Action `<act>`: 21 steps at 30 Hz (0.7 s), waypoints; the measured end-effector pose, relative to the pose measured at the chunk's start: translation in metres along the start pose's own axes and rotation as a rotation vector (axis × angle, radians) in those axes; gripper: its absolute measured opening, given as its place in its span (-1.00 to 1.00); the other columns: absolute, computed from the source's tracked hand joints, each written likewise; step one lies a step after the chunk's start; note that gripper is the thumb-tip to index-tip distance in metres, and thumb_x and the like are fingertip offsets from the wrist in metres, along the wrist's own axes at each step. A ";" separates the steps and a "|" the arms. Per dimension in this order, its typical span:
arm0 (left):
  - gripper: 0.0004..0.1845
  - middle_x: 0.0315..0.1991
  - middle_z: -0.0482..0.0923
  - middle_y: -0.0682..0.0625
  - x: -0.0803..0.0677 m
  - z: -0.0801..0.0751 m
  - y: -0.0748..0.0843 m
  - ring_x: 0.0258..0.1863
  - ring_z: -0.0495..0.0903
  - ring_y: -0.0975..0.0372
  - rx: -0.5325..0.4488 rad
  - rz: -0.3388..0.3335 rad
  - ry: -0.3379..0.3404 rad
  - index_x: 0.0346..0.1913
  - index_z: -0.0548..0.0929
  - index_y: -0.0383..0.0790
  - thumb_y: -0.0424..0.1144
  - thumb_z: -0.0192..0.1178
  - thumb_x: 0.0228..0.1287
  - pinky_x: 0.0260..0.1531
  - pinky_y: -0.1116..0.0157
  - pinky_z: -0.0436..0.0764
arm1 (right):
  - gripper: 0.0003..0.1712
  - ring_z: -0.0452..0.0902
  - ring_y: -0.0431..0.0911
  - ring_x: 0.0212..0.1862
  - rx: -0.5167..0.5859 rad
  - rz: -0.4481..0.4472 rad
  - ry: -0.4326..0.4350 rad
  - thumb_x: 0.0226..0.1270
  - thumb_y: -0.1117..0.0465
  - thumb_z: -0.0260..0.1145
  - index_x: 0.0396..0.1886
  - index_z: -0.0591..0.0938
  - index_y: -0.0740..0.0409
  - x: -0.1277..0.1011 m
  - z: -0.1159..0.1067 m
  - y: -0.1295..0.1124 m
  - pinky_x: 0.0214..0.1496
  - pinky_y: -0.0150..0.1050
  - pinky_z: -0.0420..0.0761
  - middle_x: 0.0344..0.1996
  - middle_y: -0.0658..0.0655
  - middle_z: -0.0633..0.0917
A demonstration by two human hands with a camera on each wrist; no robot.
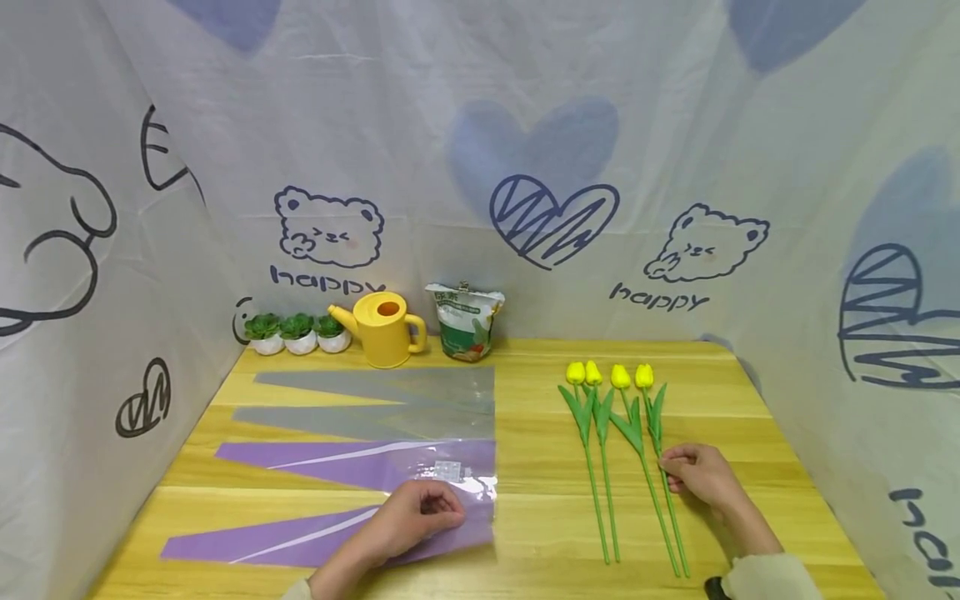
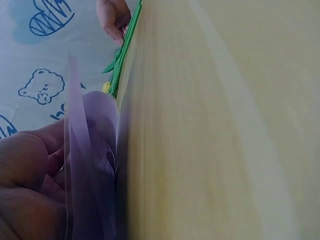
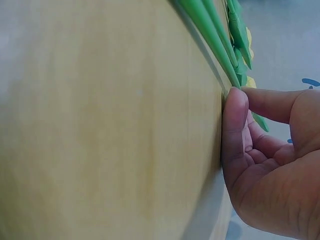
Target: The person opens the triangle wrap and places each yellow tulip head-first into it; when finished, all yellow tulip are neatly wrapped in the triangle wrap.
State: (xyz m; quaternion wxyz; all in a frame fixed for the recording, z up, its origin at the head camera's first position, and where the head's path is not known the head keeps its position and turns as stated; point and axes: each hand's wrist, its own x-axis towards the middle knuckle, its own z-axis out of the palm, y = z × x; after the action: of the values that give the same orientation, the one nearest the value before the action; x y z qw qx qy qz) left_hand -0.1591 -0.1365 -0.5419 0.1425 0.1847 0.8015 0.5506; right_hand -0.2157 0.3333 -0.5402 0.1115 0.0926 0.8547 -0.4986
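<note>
My left hand (image 1: 415, 521) pinches the near purple flower sleeve (image 1: 300, 537) close to its wide right end. Seen from the left wrist, the purple film (image 2: 92, 165) rises off the table in a curved fold beside the fingers and partly veils their tips. My right hand (image 1: 701, 475) pinches the green stem of the rightmost yellow tulip (image 1: 655, 417) between thumb and forefinger, below its leaves. This tulip lies among several artificial yellow tulips (image 1: 592, 417) on the wooden table, blooms toward the back. In the right wrist view the thumb and forefinger (image 3: 270, 104) meet at the stem.
Another purple sleeve (image 1: 315, 457) and two grey sleeves (image 1: 330, 419) lie flat beyond the left hand. Along the back stand small potted succulents (image 1: 298, 333), a yellow watering can (image 1: 385, 333) and a green-and-white bag (image 1: 465, 323). Printed cloth (image 1: 420, 125) encloses the table (image 1: 540, 517).
</note>
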 end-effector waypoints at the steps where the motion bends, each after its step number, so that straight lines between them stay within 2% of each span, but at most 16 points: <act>1: -0.91 -0.34 0.68 0.01 0.000 0.000 0.000 -0.40 0.57 0.40 -0.002 0.003 0.001 -0.25 0.75 -0.17 -0.23 0.41 0.32 -0.35 0.45 0.56 | -0.67 0.63 -0.10 -0.33 -0.001 -0.001 0.000 0.56 0.30 0.20 0.07 0.57 0.55 0.000 0.000 0.000 -0.33 -0.27 0.71 -0.29 0.17 0.69; 8: -0.89 -0.31 0.64 -0.01 0.002 0.001 0.000 -0.37 0.54 0.39 -0.026 0.026 0.004 -0.19 0.68 -0.23 -0.24 0.32 0.41 -0.31 0.44 0.54 | -0.68 0.62 -0.09 -0.34 0.005 0.004 0.002 0.57 0.30 0.18 0.07 0.56 0.55 -0.001 0.000 -0.003 -0.33 -0.26 0.71 -0.31 0.17 0.69; 16: -0.90 -0.32 0.56 0.02 0.002 -0.002 0.000 -0.35 0.48 0.36 -0.006 0.000 0.011 -0.17 0.62 -0.17 -0.22 0.24 0.48 -0.27 0.42 0.50 | -0.63 0.63 -0.08 -0.33 0.020 -0.006 0.003 0.59 0.30 0.16 0.15 0.52 0.57 -0.004 -0.003 -0.007 -0.31 -0.25 0.72 -0.26 0.19 0.69; 21: -0.90 -0.30 0.55 0.01 0.001 -0.002 0.001 -0.34 0.48 0.34 0.021 -0.014 0.040 -0.17 0.59 -0.20 -0.23 0.20 0.51 -0.27 0.41 0.49 | -0.60 0.64 -0.09 -0.34 0.042 0.006 0.003 0.61 0.30 0.14 0.19 0.49 0.58 -0.006 -0.003 -0.008 -0.31 -0.23 0.73 -0.25 0.20 0.70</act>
State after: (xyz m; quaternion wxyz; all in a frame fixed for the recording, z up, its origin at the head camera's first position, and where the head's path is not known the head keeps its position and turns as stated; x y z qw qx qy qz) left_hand -0.1608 -0.1372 -0.5401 0.1286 0.1695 0.8111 0.5448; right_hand -0.2126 0.3320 -0.5304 0.1096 0.0981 0.8440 -0.5158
